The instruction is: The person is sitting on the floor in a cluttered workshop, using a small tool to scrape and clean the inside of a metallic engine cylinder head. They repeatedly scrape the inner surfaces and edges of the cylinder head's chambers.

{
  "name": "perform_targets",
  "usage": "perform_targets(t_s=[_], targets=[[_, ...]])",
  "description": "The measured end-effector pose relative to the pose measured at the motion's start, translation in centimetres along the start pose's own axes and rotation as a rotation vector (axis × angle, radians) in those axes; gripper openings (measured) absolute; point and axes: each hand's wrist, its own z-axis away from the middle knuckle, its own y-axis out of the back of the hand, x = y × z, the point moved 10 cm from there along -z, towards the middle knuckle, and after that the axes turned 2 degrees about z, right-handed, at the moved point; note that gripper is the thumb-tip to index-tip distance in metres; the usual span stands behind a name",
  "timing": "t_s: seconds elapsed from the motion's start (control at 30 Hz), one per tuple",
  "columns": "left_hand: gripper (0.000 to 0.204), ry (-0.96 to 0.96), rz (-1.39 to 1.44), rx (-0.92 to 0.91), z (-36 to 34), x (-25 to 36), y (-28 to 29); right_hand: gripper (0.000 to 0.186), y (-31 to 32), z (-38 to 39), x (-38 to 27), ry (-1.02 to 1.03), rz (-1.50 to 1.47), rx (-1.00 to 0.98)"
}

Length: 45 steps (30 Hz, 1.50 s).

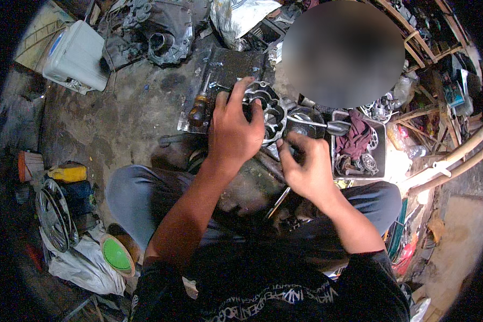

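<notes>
A silvery cast metal housing (276, 121) with several round openings stands in front of me, above my lap. My left hand (233, 129) grips it from the left side, its thumb across the face and its fingers reaching toward the far edge. At the housing's lower right edge is my right hand (307, 163), thumb and fingertips drawn together. Whatever lies between those fingertips is too small to make out. Left of my left hand, a screwdriver with a brown handle (198, 111) lies on a dark, greasy metal sheet (236, 61).
On the right sits a bin (382, 174) holding a maroon rag (354, 134) and metal parts. A large gearbox casing (172, 40) lies far left, near a white container (78, 56). A spoked wheel (53, 214) stands at the lower left. Another person, blurred, is opposite me.
</notes>
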Motion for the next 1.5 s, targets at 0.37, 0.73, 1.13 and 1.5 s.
perform_targets(t_s=[0.37,0.73,1.13,1.5], targets=[[0.048,0.010,0.001,0.006,0.0,0.3,0.2,0.020,0.4,-1.8,1.2,-0.070,0.045,0.014],[0.047,-0.044,-0.003,0.023,0.2,0.0,0.1,0.017,-0.1,0.1,-0.5,-0.005,0.030,-0.020],[0.049,-0.011,-0.005,0.005,0.1,0.1,0.1,0.020,-0.2,-0.8,0.2,-0.037,-0.011,-0.040],[0.051,-0.009,-0.009,-0.014,0.2,-0.3,-0.2,0.021,1.5,-1.3,1.2,0.010,0.047,0.108]])
